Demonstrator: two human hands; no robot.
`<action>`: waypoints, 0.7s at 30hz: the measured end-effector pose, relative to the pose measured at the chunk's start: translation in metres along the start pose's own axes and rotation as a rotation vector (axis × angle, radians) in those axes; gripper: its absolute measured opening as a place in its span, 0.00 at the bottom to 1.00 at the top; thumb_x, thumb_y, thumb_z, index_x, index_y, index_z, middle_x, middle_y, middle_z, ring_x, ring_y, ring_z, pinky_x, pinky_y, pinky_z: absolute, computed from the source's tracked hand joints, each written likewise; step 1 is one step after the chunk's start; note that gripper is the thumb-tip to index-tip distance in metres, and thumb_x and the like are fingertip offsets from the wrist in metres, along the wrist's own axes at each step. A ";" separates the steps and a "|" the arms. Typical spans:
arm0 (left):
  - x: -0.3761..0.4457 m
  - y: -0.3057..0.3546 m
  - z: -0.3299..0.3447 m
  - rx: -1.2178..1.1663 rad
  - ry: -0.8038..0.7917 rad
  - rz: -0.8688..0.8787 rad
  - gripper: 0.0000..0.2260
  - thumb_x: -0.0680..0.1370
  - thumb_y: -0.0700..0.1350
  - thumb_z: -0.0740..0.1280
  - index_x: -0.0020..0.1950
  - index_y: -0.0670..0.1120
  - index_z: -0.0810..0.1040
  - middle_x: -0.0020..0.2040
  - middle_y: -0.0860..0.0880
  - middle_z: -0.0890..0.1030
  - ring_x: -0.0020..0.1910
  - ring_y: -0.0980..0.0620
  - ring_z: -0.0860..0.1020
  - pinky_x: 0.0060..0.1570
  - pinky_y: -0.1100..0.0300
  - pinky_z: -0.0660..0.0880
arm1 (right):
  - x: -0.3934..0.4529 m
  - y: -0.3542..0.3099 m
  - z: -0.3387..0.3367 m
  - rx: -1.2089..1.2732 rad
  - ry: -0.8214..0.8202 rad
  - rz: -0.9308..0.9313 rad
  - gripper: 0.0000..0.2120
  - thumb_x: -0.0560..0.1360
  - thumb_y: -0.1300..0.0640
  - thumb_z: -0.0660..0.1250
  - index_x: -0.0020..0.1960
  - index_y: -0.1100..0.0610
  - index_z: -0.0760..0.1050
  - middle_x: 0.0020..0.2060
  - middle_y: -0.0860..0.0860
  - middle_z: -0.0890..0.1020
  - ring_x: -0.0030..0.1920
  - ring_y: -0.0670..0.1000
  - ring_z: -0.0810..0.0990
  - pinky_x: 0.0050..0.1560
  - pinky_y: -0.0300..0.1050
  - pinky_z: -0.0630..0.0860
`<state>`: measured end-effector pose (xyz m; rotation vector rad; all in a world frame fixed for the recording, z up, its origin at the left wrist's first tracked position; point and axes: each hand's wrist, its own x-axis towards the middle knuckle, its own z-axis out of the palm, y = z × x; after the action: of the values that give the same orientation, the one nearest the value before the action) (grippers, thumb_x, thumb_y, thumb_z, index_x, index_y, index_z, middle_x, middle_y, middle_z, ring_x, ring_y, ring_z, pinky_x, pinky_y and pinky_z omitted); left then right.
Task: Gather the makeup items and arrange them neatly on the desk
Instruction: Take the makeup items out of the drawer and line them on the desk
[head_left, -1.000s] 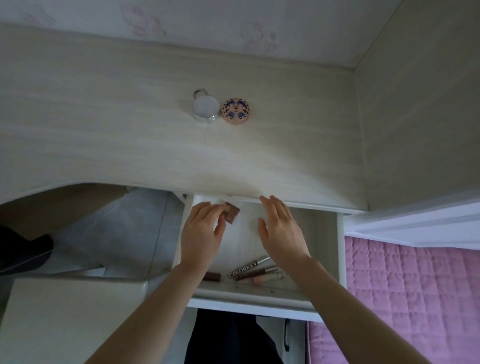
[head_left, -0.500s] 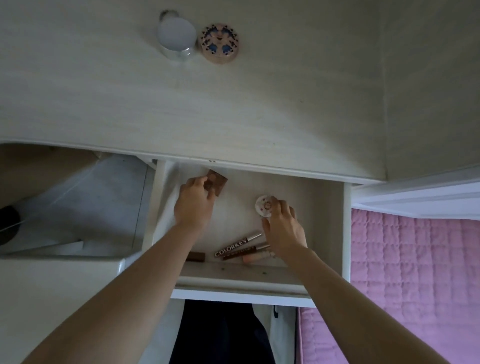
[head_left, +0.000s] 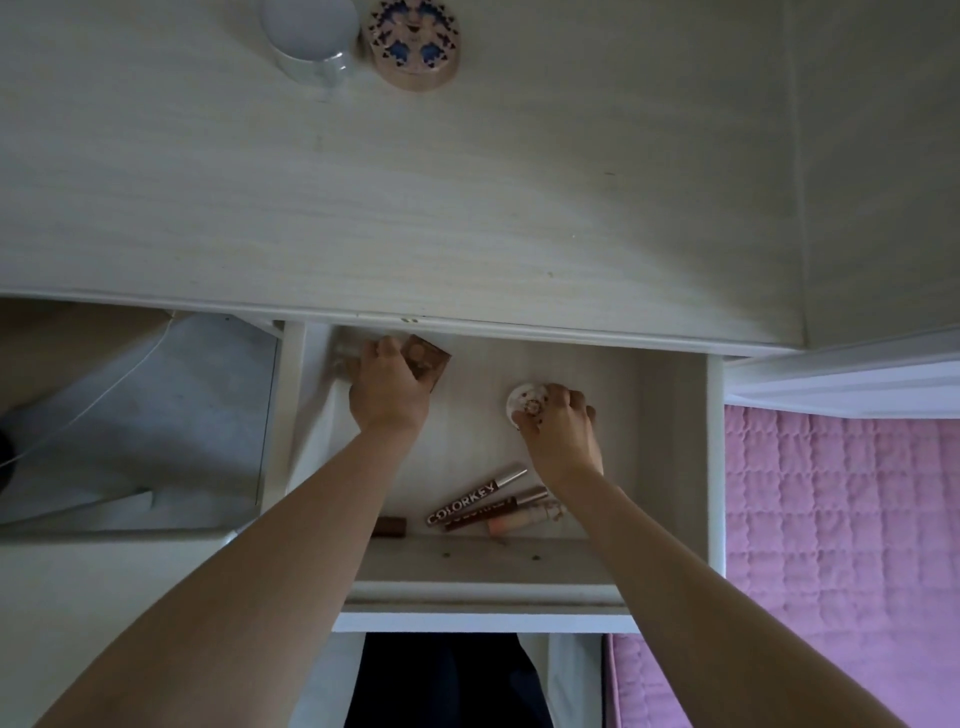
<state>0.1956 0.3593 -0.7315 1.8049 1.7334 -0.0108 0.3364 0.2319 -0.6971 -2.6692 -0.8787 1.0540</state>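
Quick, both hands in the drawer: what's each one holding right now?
Left hand: grips the brown square compact.
Right hand: fingers curled round the small round white compact.

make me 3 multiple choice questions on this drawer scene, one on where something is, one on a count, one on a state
1. Where does the white jar stand?
A. on the desk top, beside the patterned round compact
B. inside the drawer
C. on the pink quilt

2. How many round containers stand on the desk top?
A. none
B. two
C. five

3. What is the right hand doing?
A. resting flat on the quilt
B. hanging free above the desk
C. holding a small round white compact inside the open drawer

Answers:
1. A, the jar stands next to the patterned round compact at the far edge of the desk.
2. B, only the jar and the patterned compact are there.
3. C, its fingers curl round the small round white compact in the drawer, while the left hand holds a brown palette.
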 end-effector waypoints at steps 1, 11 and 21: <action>-0.001 0.001 0.001 -0.010 0.002 0.007 0.22 0.72 0.53 0.72 0.59 0.43 0.72 0.59 0.43 0.74 0.58 0.41 0.74 0.46 0.47 0.76 | -0.001 -0.001 0.001 0.010 0.005 -0.018 0.25 0.77 0.50 0.63 0.70 0.59 0.62 0.65 0.58 0.68 0.65 0.58 0.65 0.60 0.54 0.70; -0.041 -0.010 0.001 -0.179 -0.009 0.145 0.18 0.72 0.47 0.74 0.52 0.48 0.67 0.46 0.49 0.78 0.44 0.47 0.77 0.37 0.55 0.73 | -0.028 -0.003 0.012 0.218 0.030 -0.081 0.24 0.73 0.63 0.69 0.64 0.52 0.62 0.56 0.54 0.67 0.44 0.53 0.74 0.42 0.44 0.72; -0.097 -0.007 -0.048 -0.462 -0.043 0.011 0.15 0.70 0.39 0.74 0.55 0.45 0.79 0.43 0.53 0.79 0.41 0.55 0.76 0.36 0.79 0.67 | -0.079 -0.015 -0.014 0.401 -0.010 -0.032 0.22 0.73 0.58 0.71 0.65 0.51 0.69 0.55 0.51 0.68 0.46 0.48 0.73 0.34 0.23 0.67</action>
<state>0.1568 0.2924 -0.6553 1.4607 1.5408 0.3267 0.2923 0.2009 -0.6355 -2.3121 -0.6288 1.1026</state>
